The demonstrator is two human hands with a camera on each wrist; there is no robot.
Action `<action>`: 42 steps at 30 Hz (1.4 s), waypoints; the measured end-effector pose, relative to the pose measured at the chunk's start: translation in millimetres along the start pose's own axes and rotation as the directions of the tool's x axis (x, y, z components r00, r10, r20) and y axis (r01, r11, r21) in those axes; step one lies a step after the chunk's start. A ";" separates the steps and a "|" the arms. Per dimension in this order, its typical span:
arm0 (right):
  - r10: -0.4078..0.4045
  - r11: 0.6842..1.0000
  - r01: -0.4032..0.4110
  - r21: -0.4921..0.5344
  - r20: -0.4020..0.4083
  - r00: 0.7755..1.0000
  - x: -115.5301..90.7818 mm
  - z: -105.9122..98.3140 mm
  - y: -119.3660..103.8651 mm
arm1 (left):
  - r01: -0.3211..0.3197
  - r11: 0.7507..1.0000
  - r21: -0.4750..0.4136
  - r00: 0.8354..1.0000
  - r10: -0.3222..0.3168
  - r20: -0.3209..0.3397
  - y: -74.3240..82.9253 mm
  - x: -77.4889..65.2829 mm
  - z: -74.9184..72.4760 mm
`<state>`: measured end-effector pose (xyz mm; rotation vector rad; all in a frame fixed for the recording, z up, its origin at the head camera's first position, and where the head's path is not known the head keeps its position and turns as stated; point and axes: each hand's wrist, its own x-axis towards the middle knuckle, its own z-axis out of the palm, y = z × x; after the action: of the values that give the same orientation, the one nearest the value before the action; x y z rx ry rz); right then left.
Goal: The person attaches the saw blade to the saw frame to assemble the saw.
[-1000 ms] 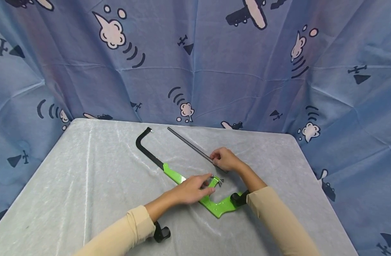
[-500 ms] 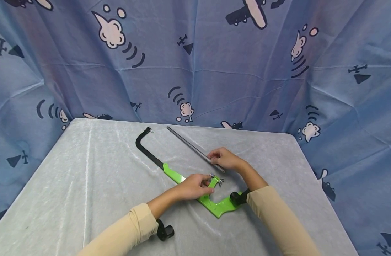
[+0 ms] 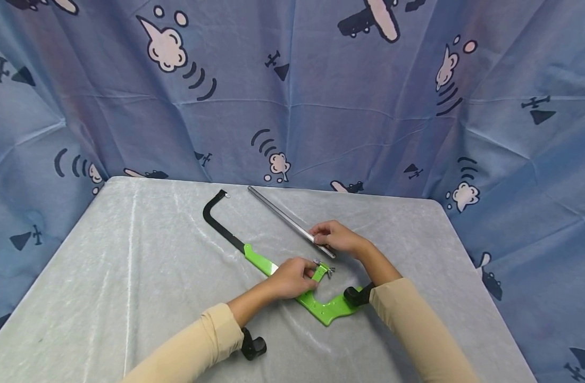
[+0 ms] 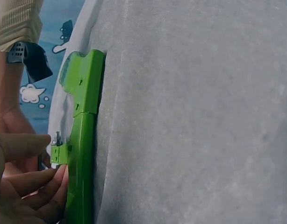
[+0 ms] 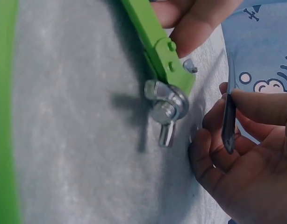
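- Curtain (image 3: 350,117): blue, printed with planes and puffs of cloud, hanging beyond the left hand (image 3: 292,277) and the right hand (image 3: 337,236).
- Table (image 3: 106,255): covered in pale grey cloth, spread beneath both hands.
- Saw frame (image 3: 257,259): lying aslant on the cloth under the left hand. Its black hooked end (image 3: 222,229) reaches ahead and to the left of that hand; its green handle (image 3: 323,308) lies on the near side of both hands.
- Sleeves: beige, the left sleeve (image 3: 192,346) and the right sleeve (image 3: 417,324), each behind its own hand.
- Metal strip (image 3: 280,214): long and narrow, running ahead and leftward from the right hand, its near end just past the fingers. Whether it touches the cloth is hard to tell.
- Left hand: thumb and fingers pinch the frame's short green arm (image 5: 147,28), near its tip.
- Right hand: grips the strip near its closer end, thumb against fingers, just ahead and to the right of the left hand.
- Black wrist pieces: the left piece (image 3: 254,346) and the right piece (image 3: 357,296), behind their hands.
- Wing nut (image 5: 164,112): silver, on the short arm's tip, between the hands, just beside the left fingertips.
- Peg (image 5: 190,66): small, metal, on the tip's other side.
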<state>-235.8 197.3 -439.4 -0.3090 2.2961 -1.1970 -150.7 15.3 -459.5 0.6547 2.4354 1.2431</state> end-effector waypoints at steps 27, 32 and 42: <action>-0.055 0.985 0.041 0.167 0.081 0.995 0.7 7.7 -9.1 | 0.037 0.997 0.072 0.998 -0.034 -0.046 0.8 1.4 6.3; -0.064 0.985 0.048 0.165 0.092 0.994 1.4 11.7 -10.4 | 0.035 0.996 0.077 0.998 -0.030 -0.062 -1.1 0.0 8.0; -0.049 0.990 0.036 0.139 0.096 0.994 1.7 15.5 -11.7 | 0.061 0.996 0.058 0.997 -0.058 -0.046 -0.9 0.2 9.8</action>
<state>-229.2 179.1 -437.8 -0.3595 2.1202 -1.3239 -146.4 21.5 -465.8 0.5716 2.5172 1.1788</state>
